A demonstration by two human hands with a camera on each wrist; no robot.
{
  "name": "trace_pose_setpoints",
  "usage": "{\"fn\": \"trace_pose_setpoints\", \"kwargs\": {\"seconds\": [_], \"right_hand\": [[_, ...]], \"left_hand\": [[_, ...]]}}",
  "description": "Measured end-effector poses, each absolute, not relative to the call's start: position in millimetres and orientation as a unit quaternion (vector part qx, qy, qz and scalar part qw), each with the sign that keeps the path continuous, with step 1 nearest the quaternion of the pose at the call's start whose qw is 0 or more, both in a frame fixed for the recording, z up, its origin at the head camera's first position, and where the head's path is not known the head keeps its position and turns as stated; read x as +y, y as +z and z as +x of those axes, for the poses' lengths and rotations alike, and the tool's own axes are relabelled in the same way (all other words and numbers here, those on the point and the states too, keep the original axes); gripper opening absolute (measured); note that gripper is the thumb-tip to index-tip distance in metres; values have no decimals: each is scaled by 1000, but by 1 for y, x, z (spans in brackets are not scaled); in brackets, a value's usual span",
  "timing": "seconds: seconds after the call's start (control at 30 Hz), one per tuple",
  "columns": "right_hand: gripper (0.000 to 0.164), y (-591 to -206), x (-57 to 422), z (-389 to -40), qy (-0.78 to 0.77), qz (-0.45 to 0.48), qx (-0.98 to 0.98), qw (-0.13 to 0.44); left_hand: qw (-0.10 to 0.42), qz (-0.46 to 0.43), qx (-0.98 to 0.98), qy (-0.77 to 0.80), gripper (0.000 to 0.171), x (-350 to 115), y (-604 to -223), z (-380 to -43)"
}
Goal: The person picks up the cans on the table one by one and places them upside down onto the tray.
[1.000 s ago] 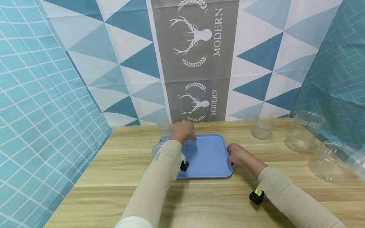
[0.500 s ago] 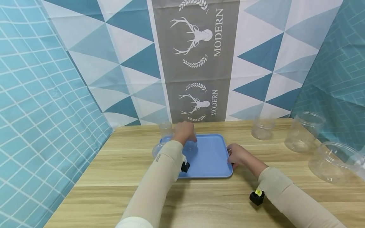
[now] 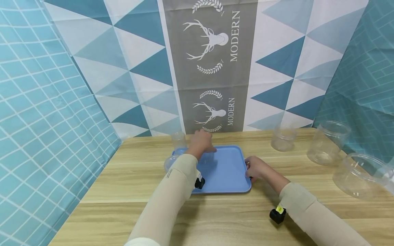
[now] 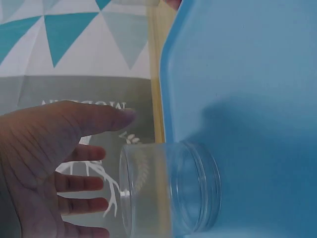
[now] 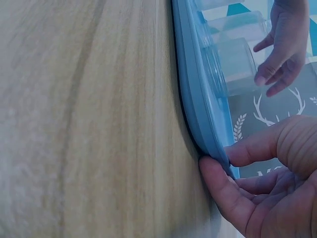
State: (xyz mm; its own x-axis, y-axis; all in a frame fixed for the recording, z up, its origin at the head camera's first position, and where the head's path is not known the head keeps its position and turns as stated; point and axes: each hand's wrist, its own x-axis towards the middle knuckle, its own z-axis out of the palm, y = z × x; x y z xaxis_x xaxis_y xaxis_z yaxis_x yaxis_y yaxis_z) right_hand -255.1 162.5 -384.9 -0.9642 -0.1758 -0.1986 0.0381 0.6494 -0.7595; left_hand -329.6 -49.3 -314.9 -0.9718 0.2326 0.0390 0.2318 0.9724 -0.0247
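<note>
My left hand (image 3: 201,141) hovers above the far part of a blue tray (image 3: 227,174). In the left wrist view its fingers and thumb are spread, with a gap to a clear plastic jar (image 4: 148,191) that stands on the tray. From the head, my left hand and arm mostly hide this jar; the right wrist view shows the jar (image 5: 237,67) too. My right hand (image 3: 258,168) pinches the tray's right rim between thumb and fingers. In the right wrist view the thumb lies on the rim and a finger is under it.
Two more clear containers, a tall one (image 3: 178,139) and a round one (image 3: 170,162), are at the tray's left side, partly hidden by my left arm. On the right of the wooden table stand a small jar (image 3: 283,140), a taller jar (image 3: 326,145) and a wide container (image 3: 354,179).
My left hand has come away from the jar, its fingers spreading and shifting slightly to the right. The right hand keeps its pinch on the tray rim.
</note>
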Motion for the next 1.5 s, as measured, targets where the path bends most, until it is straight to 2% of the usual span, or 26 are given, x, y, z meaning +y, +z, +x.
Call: {"fn": "trace_pose_setpoints", "kwargs": {"seconds": [0.27,0.43,0.7,0.93,1.1,1.5], "right_hand": [[66,-384,163,-251,-427,-56,895,118],[65,-384,169,-249,-401,-81,908,93],[46,-378,183,-244,-319,-110,941,-12],[43,-368,193,-239,-326,-106,937,-74],[42,-361,201,-233,-315,-118,933,-125],[41,-346,215,-219,-260,-135,942,-162]], "left_hand": [[45,-141,-989,-16,52,-41,-319,-326],[51,-150,-987,-27,54,-36,-321,-320],[80,-168,-982,-39,53,-29,-325,-312],[115,-199,-972,-52,51,-21,-324,-304],[117,-209,-969,-67,50,-18,-324,-296],[137,-256,-954,-81,50,-11,-327,-280]]}}
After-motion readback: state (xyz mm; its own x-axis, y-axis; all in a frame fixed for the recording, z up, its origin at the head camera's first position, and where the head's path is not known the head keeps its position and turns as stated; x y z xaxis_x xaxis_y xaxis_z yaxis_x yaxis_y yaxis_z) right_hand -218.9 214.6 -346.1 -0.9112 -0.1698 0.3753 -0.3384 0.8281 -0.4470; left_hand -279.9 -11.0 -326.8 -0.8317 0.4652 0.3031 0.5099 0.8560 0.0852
